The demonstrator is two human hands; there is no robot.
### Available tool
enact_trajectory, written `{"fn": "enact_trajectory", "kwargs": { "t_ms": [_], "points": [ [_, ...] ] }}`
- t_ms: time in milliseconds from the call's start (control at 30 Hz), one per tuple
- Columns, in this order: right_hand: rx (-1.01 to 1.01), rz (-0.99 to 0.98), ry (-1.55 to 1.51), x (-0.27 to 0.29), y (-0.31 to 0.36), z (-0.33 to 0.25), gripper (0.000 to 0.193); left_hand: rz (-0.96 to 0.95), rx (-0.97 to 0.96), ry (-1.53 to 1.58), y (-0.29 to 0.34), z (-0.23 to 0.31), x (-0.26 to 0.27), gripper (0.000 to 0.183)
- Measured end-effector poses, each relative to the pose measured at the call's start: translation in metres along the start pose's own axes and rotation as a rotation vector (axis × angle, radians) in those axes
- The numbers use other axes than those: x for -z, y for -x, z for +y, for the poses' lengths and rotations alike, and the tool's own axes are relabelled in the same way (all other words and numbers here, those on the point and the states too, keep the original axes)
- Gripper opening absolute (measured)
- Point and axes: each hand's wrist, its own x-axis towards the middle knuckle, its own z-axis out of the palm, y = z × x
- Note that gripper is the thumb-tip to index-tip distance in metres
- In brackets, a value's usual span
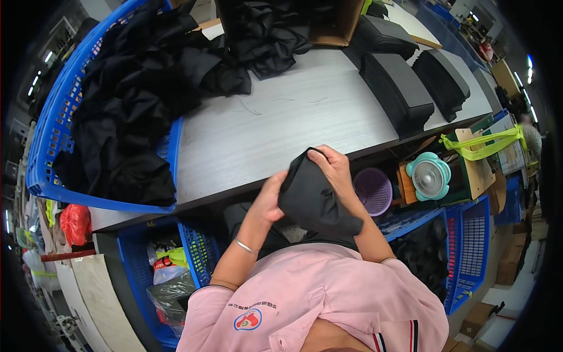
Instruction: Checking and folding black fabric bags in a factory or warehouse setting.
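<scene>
A black fabric piece (314, 199), folded into a rounded pouch shape, is held between both my hands at the near edge of the grey table (281, 129). My right hand (335, 170) grips its top and right side, fingers curled over the cloth. My left hand (270, 196) presses against its left side, partly hidden behind the cloth; a thin bracelet sits on that wrist.
A blue basket (50, 135) heaped with black cloth fills the table's left. More black cloth spills from a cardboard box (340, 26) at the back. Stacks of black pieces (399, 91) lie at right. Below the table stand blue crates (469, 246), a purple basket (373, 190) and a teal fan (429, 176).
</scene>
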Motion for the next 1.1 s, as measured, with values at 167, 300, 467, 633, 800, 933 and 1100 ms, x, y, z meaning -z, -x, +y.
{"fn": "enact_trajectory", "kwargs": {
  "t_ms": [167,300,467,633,800,933,1100],
  "points": [
    [0.240,-0.310,0.338,-0.026,0.009,0.054,0.015,-0.050,-0.021,-1.037,0.001,-0.025,0.006,0.029],
    [-0.023,-0.521,0.072,-0.064,0.046,0.103,0.017,0.011,-0.211,-1.647,-0.005,-0.012,-0.032,0.034],
    [-0.115,-0.432,-0.099,-0.054,0.077,0.145,0.013,-0.037,-0.507,-1.208,-0.004,0.000,-0.054,0.045],
    [-0.229,-0.181,0.069,-0.018,0.081,0.110,0.011,-0.206,-0.736,-0.484,-0.016,0.021,-0.027,0.071],
    [0.319,0.196,0.469,-0.004,0.047,0.007,0.012,-0.136,-0.635,-0.071,-0.007,0.016,-0.020,0.059],
    [0.418,-0.076,0.650,-0.009,0.027,0.004,0.017,0.018,-0.723,-1.512,-0.003,0.018,-0.024,0.059],
    [0.034,-0.181,-0.356,0.011,0.038,0.003,0.008,-0.032,-0.523,-0.253,-0.004,0.010,0.021,0.055]
  ]
}}
